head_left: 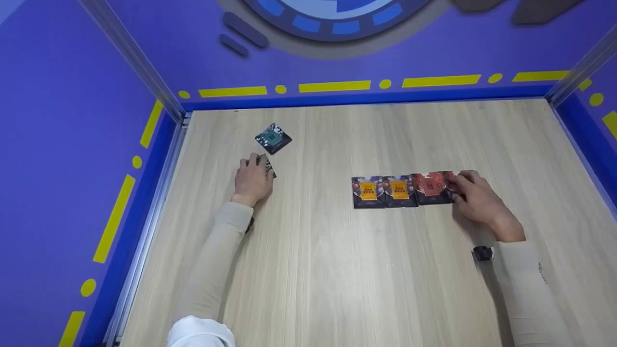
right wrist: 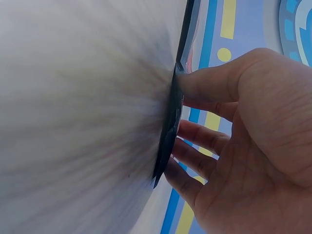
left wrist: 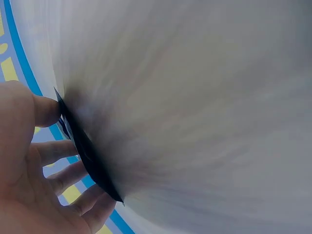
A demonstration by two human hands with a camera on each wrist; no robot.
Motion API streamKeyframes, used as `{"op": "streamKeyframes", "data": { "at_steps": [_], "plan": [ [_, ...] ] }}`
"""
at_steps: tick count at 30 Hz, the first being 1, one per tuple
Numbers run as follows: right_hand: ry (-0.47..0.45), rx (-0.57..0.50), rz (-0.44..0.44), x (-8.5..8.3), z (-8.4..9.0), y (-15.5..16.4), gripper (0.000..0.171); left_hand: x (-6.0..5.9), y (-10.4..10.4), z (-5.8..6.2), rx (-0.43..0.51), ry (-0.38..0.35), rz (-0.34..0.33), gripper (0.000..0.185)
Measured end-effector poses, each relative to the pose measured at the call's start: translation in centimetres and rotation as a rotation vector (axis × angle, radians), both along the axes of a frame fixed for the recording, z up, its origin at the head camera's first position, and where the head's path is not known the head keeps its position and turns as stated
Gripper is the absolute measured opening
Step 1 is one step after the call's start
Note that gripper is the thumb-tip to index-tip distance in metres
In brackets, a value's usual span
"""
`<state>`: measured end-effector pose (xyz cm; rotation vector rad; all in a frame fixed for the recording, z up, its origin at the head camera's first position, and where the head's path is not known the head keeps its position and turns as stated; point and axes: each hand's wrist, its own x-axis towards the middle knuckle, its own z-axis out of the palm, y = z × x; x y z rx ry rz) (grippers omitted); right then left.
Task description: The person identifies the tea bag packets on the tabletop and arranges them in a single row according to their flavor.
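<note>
The red packet [head_left: 432,188] lies flat on the bench [head_left: 337,270] as the right end of a side-by-side row running left to right, touching the second of two orange-labelled packets [head_left: 384,191]. The right hand [head_left: 475,195] pinches its right edge. Well apart to the left, the left hand [head_left: 252,177] grips a dark packet [head_left: 268,166], a teal packet [head_left: 273,138] just beyond.
</note>
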<state>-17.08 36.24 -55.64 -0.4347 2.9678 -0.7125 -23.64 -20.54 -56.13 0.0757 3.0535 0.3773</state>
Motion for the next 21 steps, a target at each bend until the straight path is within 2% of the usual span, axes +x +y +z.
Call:
{"op": "streamKeyframes", "data": {
  "at_steps": [8, 21],
  "plan": [
    [0.007, -0.013, 0.000, 0.0, 0.1, -0.2, 0.049, 0.5, 1.0, 0.0, -0.001, -0.023, -0.040, 0.057],
    [0.006, -0.005, 0.000, 0.0, 0.2, -0.2, 0.047, 1.6, 3.3, 0.3, -0.022, -0.020, -0.078, 0.052]
  ]
}}
